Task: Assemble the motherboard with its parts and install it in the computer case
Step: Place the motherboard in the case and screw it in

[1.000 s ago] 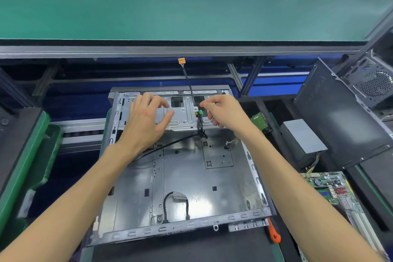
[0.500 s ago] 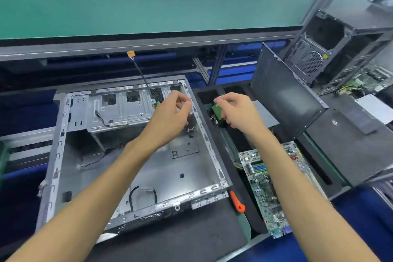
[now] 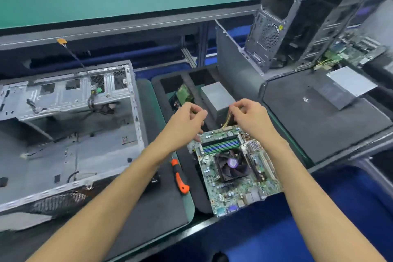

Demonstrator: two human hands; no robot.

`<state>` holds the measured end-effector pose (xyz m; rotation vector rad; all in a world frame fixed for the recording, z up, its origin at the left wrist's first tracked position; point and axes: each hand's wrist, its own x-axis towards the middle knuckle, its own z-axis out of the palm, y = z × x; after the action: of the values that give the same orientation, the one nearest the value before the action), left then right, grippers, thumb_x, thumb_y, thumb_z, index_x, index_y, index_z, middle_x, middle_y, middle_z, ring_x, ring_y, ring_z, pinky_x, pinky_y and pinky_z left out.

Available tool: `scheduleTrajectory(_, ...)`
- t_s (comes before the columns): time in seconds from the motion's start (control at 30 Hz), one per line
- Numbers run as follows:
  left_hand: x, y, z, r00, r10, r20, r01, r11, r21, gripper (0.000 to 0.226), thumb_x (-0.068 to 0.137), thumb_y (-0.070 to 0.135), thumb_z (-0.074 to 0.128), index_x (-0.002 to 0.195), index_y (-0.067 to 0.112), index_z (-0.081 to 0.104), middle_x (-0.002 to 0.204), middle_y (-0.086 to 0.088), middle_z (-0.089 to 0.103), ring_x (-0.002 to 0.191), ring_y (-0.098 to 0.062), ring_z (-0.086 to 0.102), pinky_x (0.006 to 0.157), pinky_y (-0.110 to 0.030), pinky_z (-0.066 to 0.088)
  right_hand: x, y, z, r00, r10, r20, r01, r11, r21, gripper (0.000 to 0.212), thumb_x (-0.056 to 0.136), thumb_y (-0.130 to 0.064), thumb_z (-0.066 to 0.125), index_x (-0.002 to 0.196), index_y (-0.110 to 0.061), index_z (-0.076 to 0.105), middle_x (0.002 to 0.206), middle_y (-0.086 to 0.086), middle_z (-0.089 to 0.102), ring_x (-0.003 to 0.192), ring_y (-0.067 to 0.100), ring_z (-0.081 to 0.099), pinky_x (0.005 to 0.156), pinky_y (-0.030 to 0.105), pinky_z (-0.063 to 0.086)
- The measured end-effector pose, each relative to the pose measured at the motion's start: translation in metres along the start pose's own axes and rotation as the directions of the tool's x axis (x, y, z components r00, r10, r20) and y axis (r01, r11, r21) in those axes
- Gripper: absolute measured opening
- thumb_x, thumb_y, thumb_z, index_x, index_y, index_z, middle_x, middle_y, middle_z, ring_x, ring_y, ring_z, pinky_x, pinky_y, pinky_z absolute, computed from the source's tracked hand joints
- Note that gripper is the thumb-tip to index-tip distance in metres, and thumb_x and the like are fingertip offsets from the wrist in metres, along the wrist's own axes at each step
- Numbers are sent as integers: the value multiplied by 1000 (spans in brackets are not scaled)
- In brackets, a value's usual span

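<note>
The motherboard lies flat on a dark foam tray, not yet in the computer case, which lies open on its side well to the left of the board with its floor bare apart from a few loose cables. By the look of it the board is partly dressed: a cooler fan sits at its middle and blue memory slots run along its far side, though whether every part is fitted is too blurred to tell. So the larger part seems left: finishing the board, carrying it over to the case and fastening it. Both hands hover just above the far edge of the motherboard. The left hand has its fingers curled in, and whether it pinches anything cannot be told. The right hand is curled too, with yellow wires hanging just under its fingers, but a hold on them cannot be made out. Beyond the far edge of the board stand a grey power supply and a small green card. An orange-handled screwdriver lies just left of the board, between it and the case. To the board's right lies a dark side panel, with a second case upright beyond it. The wires at the far edge could snag a lift.
</note>
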<state>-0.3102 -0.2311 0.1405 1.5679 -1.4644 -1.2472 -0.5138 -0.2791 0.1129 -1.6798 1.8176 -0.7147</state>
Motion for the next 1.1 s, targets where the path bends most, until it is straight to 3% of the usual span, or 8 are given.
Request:
scheduleTrajectory(0.13,1,-21,39,965,-261,28,259,964,55,53,98,53,53,103,0,59,75,-14,50,71,-26,62,78,-51,61,-8,49,-15,999,29,41,-26,997,-67,8,97,-33,59,100,-28,65,79,-12,64,83,13,64,60,25,41)
scheduleTrajectory(0.33,-12,-69,75,836,-548,-18,536,810,236,112,84,78,52,142,-17,33,95,-16,68,51,-14,48,61,-32,61,-24,111,-15,975,201,96,-163,937,-309,62,99,-47,56,146,-9,43,143,23,41,134,39,34,101,47,38)
scheduleTrajectory(0.4,-13,-77,85,809,-588,8,561,776,288,113,79,84,50,130,-17,47,106,-22,68,47,-13,44,48,-23,45,-29,127,-11,945,288,152,-218,907,-360,78,98,-57,53,154,-6,31,151,25,32,139,41,28,106,51,36)
scheduleTrajectory(0.47,-11,-83,92,815,-580,9,550,778,304,88,71,89,51,81,1,57,63,-8,58,43,-14,36,54,-23,37,-32,140,-6,905,380,193,-275,867,-415,90,96,-65,50,156,-2,25,154,25,28,143,41,26,110,53,34)
scheduleTrajectory(0.7,-2,-92,105,803,-595,15,584,792,178,72,69,81,66,74,13,44,66,-1,36,70,-21,40,88,-38,54,-29,159,-8,928,350,131,-269,870,-414,56,99,-57,50,117,-5,61,127,19,52,123,38,46,96,48,46)
scheduleTrajectory(0.8,-4,-94,106,822,-569,-12,566,814,130,73,66,80,70,77,12,45,65,0,33,69,-18,37,78,-35,52,-28,159,-9,943,302,142,-261,932,-250,37,101,-45,53,82,-14,53,78,9,51,76,29,51,75,41,56)
scheduleTrajectory(1.0,-17,-88,106,850,-526,-34,526,842,121,74,57,80,75,67,13,44,41,11,22,38,-9,24,58,-28,37,-35,162,-16,952,282,121,-267,955,-128,45,102,-50,50,81,-10,49,66,2,46,58,19,43,60,35,42)
scheduleTrajectory(1.1,-23,-81,101,866,-499,-41,496,846,193,132,59,80,75,130,-25,40,39,10,29,35,-7,31,47,-23,32,-37,162,-26,955,266,132,-247,958,-145,47,101,-50,51,72,-15,43,57,-3,39,53,18,38,60,34,44)
